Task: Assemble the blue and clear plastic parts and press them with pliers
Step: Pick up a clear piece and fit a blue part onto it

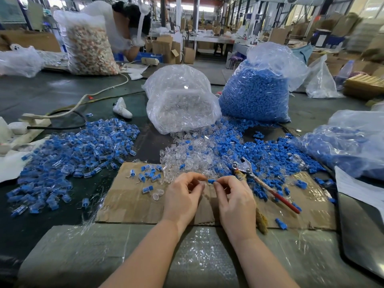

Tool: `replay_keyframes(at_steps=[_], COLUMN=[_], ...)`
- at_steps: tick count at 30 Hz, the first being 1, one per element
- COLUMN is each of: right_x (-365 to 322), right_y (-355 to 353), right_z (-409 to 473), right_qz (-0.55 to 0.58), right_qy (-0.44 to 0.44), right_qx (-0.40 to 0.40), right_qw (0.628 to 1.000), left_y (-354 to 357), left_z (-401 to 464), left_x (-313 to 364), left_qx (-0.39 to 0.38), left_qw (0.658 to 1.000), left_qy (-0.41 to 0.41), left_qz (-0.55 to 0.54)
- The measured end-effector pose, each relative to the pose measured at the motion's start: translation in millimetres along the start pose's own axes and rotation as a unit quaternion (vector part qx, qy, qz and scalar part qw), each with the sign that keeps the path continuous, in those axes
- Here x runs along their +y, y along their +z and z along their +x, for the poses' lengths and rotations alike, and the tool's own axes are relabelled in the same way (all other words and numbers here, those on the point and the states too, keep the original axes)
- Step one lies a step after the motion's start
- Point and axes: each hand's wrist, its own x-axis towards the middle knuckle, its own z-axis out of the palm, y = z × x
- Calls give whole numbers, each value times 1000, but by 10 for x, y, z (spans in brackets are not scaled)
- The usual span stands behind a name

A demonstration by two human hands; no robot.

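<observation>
Head view: my left hand (182, 196) and right hand (234, 199) meet over the cardboard sheet (133, 202) on the table. Right fingers pinch a blue part (211, 181); left fingers curl around something small, cannot tell what. Pliers (261, 181) lie just right of my hands, beside loose clear parts (187, 156).

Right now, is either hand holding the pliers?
No. The pliers lie on the cardboard beside the right hand, while both hands pinch small parts, the left hand included.
</observation>
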Motion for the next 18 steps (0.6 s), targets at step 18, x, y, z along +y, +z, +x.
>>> replay_keyframes(at_steps=[18], right_x=[28], right_y=[49], right_z=[-5], right_qz=[-59], right_qy=[-1], right_qx=[-32], right_qw=[998], left_y=[-6], left_z=[-3], left_x=[15], left_qx=[-66], left_qw=[988], left_qy=[-65], left_qz=[-120])
